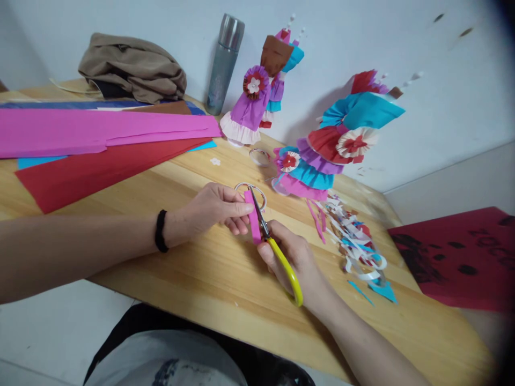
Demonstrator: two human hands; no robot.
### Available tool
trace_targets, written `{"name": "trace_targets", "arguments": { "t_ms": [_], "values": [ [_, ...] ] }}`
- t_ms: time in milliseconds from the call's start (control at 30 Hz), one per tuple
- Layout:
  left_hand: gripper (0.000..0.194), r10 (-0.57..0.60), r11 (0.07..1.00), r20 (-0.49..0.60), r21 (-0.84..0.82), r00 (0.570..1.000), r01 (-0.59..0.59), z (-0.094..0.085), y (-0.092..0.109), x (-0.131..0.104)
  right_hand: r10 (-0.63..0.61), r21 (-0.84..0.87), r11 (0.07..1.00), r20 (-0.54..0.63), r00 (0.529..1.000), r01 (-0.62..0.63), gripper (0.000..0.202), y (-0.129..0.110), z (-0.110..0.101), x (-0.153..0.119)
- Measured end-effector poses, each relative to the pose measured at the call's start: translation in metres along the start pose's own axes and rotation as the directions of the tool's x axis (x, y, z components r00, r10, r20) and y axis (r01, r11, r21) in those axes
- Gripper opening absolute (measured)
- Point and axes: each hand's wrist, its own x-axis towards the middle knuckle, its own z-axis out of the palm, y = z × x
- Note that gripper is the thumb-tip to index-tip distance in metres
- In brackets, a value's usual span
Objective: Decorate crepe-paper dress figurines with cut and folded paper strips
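My left hand pinches a narrow folded strip of pink crepe paper above the wooden table. My right hand grips yellow-handled scissors, whose blades lie along the strip's right edge. A black band sits on my left wrist. A tape ring lies on the table just behind the strip.
Pink, red and blue crepe sheets spread at the left. A brown cloth bundle and a steel flask stand at the back. Two paper-ruffle figures lean on the wall. Paper scraps lie at the right beside a red sheet.
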Motion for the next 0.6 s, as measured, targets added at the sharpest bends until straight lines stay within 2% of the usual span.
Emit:
{"name": "trace_targets", "arguments": {
  "t_ms": [200, 400, 600],
  "values": [
    [0.019, 0.025, 0.998, -0.070, -0.049, 0.997, -0.028, -0.0015, 0.0047, -0.0001, 0.046, 0.017, 0.999, -0.032, 0.998, -0.045, 0.040, 0.0011, -0.0004, -0.0017],
    [0.019, 0.093, 0.989, -0.080, -0.108, 0.992, -0.101, -0.0044, 0.0022, 0.0009, -0.028, -0.101, 0.995, -0.018, 0.999, 0.026, 0.038, -0.0033, -0.0067, -0.0019],
    [0.020, 0.079, 0.989, -0.081, -0.119, 0.994, -0.088, -0.0029, 0.0046, 0.0010, -0.048, -0.173, 0.984, -0.014, 0.999, 0.044, 0.038, -0.0065, -0.0051, 0.0000]
  ]
}}
